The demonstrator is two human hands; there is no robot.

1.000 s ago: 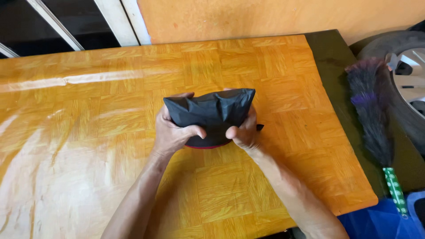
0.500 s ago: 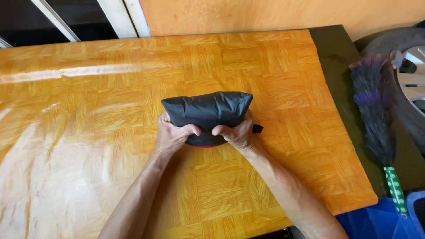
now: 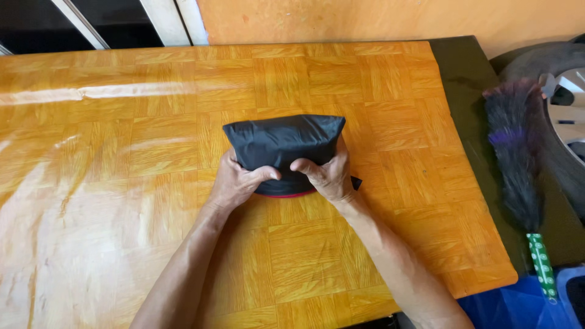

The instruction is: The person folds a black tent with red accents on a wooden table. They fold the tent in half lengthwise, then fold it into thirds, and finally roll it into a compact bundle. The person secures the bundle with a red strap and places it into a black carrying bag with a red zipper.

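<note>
A folded black fabric bundle (image 3: 283,143) with a thin red edge along its near side lies in the middle of the glossy orange parquet-pattern table (image 3: 122,183). My left hand (image 3: 234,184) grips the bundle's near left side, thumb on top. My right hand (image 3: 326,173) grips its near right side, with the fingers curled over the fabric. Both hands press the bundle down against the table. A small black tab sticks out by my right wrist.
A dark feather duster (image 3: 515,152) with a green patterned handle lies on a dark surface right of the table. A car wheel (image 3: 563,116) stands at the far right. A blue container (image 3: 518,304) sits at the bottom right. An orange wall runs behind.
The bundle has been folded flatter and more compact. My hands have shifted a little and kept their grip on its near edge.
</note>
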